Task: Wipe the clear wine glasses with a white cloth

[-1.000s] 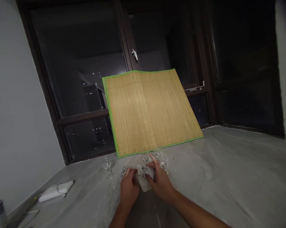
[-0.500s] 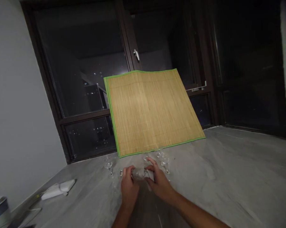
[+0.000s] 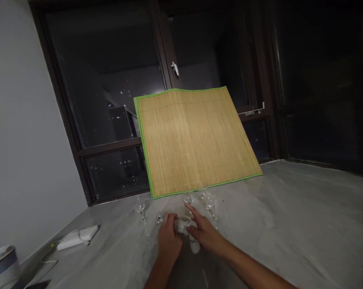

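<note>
My left hand (image 3: 168, 241) and my right hand (image 3: 204, 233) meet low in the middle of the view over a grey stone counter (image 3: 290, 224). Both are closed round a pale cloth (image 3: 186, 230) bunched between them. The left hand also grips a small stemmed glass (image 3: 160, 218), with its foot sticking out to the left. Only my right forefinger points forward. Several other small stemmed glasses stand just beyond the hands: one (image 3: 139, 206) to the left and a cluster (image 3: 207, 198) to the right.
A bamboo mat with a green edge (image 3: 196, 140) leans against the dark window (image 3: 109, 80) behind the glasses. A white object (image 3: 77, 237) lies on the counter at left, and a round grey-banded container (image 3: 1, 267) sits at the bottom left corner. A white wall is on the left.
The hands have kept working the cloth against the glass, turning and shifting it slightly. The view has drifted a little; the mat and standing glasses have not moved.
</note>
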Available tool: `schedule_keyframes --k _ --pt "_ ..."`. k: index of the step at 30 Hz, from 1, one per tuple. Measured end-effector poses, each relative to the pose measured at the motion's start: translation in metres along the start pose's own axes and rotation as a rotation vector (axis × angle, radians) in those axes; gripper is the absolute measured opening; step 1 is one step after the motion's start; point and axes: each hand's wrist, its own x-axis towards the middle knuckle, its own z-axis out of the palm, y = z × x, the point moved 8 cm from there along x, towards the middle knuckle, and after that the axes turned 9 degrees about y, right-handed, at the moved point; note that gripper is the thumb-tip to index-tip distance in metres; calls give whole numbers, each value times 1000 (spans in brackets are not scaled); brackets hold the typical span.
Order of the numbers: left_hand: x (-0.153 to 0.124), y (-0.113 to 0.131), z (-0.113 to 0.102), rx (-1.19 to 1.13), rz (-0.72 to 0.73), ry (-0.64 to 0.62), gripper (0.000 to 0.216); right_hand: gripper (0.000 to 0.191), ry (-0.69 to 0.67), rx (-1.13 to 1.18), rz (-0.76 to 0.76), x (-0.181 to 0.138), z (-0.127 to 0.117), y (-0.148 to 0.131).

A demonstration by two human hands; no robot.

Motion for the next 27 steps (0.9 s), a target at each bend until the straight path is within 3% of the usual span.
schedule_keyframes --k 3,6,11,14,18,20,23,27 --pt "-2 1 3 -147 -38 -16 36 69 -57 111 20 -1 2 -7" --pt "1 2 4 -269 -96 -3 32 65 -28 199 19 1 -3 -17" --pt "5 -5 10 -492 -283 32 30 83 30 332 42 7 -9 -32" --pt "-8 -19 27 -678 -512 13 27 95 199 370 30 12 -30 -41" --pt "-27 -30 58 -835 -791 -42 31 89 649 256 -130 9 -88 -60" --pt "-29 -26 75 -946 -872 -74 34 85 791 164 -202 5 -107 -66" --pt "-26 -16 102 -1108 -968 -108 39 81 834 34 -264 5 -116 -66" --pt "-18 -11 126 -1178 -981 -72 42 76 854 -62 -288 4 -117 -58"
